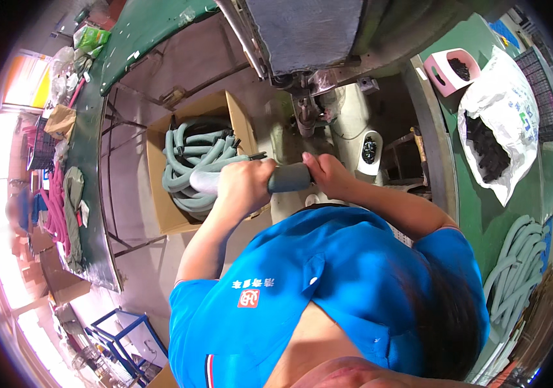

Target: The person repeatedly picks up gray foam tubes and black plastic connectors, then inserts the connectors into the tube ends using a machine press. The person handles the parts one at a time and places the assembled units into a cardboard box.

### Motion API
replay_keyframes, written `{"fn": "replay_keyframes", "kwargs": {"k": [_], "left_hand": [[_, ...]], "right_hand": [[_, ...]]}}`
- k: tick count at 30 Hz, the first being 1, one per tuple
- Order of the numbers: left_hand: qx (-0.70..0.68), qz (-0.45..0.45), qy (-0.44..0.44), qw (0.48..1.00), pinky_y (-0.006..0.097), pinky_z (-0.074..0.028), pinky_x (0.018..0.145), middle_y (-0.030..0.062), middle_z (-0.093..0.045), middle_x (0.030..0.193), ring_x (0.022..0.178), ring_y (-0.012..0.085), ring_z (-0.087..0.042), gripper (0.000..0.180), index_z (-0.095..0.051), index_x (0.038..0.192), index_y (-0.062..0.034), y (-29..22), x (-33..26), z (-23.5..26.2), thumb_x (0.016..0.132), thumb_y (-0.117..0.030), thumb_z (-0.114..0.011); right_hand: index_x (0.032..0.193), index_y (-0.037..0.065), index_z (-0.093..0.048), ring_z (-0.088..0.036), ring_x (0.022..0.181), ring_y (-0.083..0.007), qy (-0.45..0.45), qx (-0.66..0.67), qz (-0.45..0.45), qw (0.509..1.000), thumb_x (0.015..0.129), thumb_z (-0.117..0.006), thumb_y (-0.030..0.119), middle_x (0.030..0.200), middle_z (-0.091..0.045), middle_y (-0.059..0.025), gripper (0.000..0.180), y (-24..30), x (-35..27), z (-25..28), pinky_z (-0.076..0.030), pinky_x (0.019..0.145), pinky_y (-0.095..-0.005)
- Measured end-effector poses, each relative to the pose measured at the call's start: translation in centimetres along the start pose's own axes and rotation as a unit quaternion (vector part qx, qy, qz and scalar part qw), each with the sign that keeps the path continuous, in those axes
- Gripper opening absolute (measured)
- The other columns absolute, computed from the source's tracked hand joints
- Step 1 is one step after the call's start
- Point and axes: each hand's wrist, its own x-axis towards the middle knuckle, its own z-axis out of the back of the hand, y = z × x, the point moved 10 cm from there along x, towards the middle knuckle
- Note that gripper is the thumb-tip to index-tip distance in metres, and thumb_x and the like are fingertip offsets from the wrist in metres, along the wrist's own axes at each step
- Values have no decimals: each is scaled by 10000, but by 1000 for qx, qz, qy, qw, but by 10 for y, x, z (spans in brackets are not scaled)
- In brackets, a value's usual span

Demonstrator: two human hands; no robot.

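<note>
A thick grey-green foam tube is stretched level in front of my chest. My left hand is wrapped round it, and a paler length of it runs on past that hand toward the box. At the tube's other end my right hand is closed, its thumb raised near the tip; its palm side is hidden. Just left of my hands, a cardboard box holds several looped foam tubes with dark ends. Beyond my hands stands a machine head with metal fittings.
A white scoop-shaped container with small black parts sits beyond my right hand. On the green right-hand table are a pink bin, a white sack of black pieces, a dark crate and more tubes. Another green table runs along the left.
</note>
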Motion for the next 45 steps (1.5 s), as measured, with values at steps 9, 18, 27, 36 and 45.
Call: {"fn": "replay_keyframes", "kwargs": {"k": [9,18,27,36,45], "left_hand": [[-29,144,-117,982,413,-509,695,116,-646,839,813,326,-634,352,-599,956,-117,88,-39,29,626,-85,-717],[148,278,-178,932,443,-456,827,158,-612,982,967,357,-576,476,-527,1123,-86,204,-58,37,677,-92,-694],[20,14,54,998,454,-380,964,184,-540,1191,1169,371,-446,563,-483,1260,-42,71,54,-168,744,-128,-693],[-52,52,322,944,410,-514,761,131,-675,914,874,299,-659,421,-566,1131,-102,-20,31,-255,746,-215,-692],[-183,-182,280,925,360,-495,835,148,-627,1098,984,254,-629,417,-553,1172,-65,-270,106,-199,780,-153,-663]], "right_hand": [[737,39,-506,-395,557,-96,-33,207,-114,971,984,-428,397,601,-439,-4,443,-76,-43,33,-354,521,-279],[711,33,-523,-451,580,-125,-67,77,-209,973,967,-472,279,608,-499,-52,359,-142,-129,74,-393,552,-306],[842,2,-608,-606,735,-340,-343,-116,-202,910,844,-591,266,791,-619,-212,265,-197,-276,216,-469,664,-440],[1187,38,-469,-456,1165,-346,-592,-341,-629,371,749,-648,201,1223,-489,-183,500,-266,-744,370,-417,936,-466],[1144,-65,-451,-468,1125,-429,-433,-349,-486,674,812,-637,261,1191,-472,-286,501,-317,-745,392,-409,944,-445]]}}
